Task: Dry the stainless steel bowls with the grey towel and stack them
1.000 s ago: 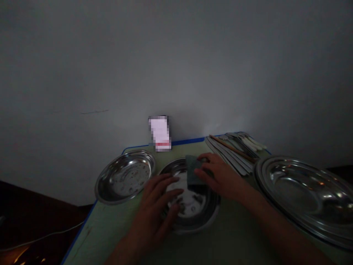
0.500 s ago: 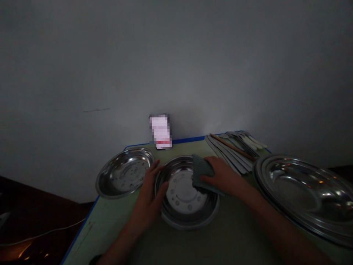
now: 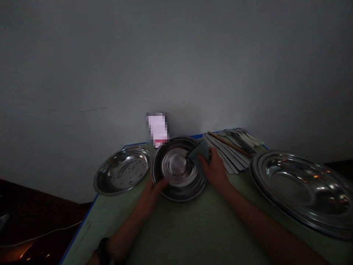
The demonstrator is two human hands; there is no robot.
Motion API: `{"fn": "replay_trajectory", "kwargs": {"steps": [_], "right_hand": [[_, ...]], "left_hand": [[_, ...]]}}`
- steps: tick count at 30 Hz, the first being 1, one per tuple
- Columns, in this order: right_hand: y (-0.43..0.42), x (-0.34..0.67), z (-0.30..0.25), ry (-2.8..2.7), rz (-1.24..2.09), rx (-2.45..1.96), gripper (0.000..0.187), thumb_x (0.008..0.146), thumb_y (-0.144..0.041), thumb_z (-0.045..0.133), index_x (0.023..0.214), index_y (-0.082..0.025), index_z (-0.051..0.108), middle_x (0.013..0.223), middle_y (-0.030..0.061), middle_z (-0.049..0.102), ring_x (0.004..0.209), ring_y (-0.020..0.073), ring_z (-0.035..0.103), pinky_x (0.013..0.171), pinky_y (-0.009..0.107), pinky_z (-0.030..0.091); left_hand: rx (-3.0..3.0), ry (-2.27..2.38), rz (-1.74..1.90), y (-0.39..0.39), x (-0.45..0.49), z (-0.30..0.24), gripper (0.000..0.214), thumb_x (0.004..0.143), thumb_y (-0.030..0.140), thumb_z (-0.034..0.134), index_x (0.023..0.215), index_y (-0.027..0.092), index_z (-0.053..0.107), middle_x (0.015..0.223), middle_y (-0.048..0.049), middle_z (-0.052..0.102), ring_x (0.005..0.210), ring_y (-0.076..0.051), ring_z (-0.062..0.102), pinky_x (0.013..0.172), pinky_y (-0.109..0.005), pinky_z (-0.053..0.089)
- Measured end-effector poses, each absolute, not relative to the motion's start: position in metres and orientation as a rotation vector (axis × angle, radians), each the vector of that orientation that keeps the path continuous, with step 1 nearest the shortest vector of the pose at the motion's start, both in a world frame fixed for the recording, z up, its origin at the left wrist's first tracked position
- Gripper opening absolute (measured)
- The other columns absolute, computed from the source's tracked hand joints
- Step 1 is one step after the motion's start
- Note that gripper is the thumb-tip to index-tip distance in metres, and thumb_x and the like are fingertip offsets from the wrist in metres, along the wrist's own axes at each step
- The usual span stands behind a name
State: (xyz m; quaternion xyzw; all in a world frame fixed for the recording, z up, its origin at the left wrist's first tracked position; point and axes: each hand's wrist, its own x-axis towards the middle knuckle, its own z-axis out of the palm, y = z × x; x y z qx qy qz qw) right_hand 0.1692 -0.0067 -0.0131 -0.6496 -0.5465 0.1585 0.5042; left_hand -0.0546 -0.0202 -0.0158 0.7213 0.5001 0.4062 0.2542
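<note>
A round metal bowl (image 3: 176, 162) is tilted up in the middle, ring-shaped reflections on the side that faces me. At its lower left edge my left hand (image 3: 154, 189) grips it, thumb on the near side and fingers hidden behind the rim. My right hand (image 3: 215, 165) is closed on a grey-green cloth (image 3: 201, 151) and presses it against the bowl's right side. A second metal bowl (image 3: 121, 173), with dark spots in its base, rests on the table to the left of my left hand.
The pale green table (image 3: 176, 235) has a blue edge and stands against a grey wall (image 3: 176, 66). A phone (image 3: 158, 129) leans on the wall behind the bowl. Knives (image 3: 227, 156), a wooden stick (image 3: 228, 143) and other cutlery (image 3: 245, 140) lie back right, beside stacked oval metal trays (image 3: 292, 189).
The bowl has been raised off the table and tilted up, moving away toward the wall. Both hands moved with it, and the cloth shifted up slightly along its right side.
</note>
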Motion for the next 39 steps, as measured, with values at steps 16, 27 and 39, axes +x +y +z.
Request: {"fn": "replay_trajectory", "kwargs": {"steps": [16,27,39], "right_hand": [[-0.013,0.154,-0.018,-1.035,0.748,-1.392,0.034,0.076,-0.045,0.059,0.096,-0.018,0.057,0.095,0.009,0.068,0.089,0.0242,0.063,0.078,0.038,0.049],[-0.01,0.188,0.006,-1.186,0.23,-1.296,0.028,0.08,-0.038,0.058,0.1,-0.019,0.065,0.101,0.0067,0.071,0.097,0.0242,0.064,0.089,0.043,0.048],[-0.031,0.181,0.029,-1.507,0.03,-1.086,0.036,0.075,-0.011,0.052,0.105,-0.027,0.064,0.102,-0.0011,0.074,0.096,0.0178,0.068,0.082,0.032,0.052]], "left_hand": [[2.046,1.407,1.323,-0.031,-0.043,-0.014,0.065,0.087,0.036,0.054,0.144,0.026,0.026,0.136,-0.0115,0.053,0.128,-0.026,0.049,0.105,-0.045,0.044],[2.152,1.28,1.304,-0.031,-0.034,-0.005,0.052,0.09,0.027,0.052,0.139,0.027,0.036,0.143,-0.0113,0.048,0.129,-0.026,0.048,0.103,-0.047,0.046],[1.905,1.388,1.194,-0.027,-0.043,-0.005,0.043,0.089,0.031,0.047,0.13,0.019,0.053,0.121,-0.0092,0.066,0.11,-0.027,0.062,0.093,-0.043,0.051]]}}
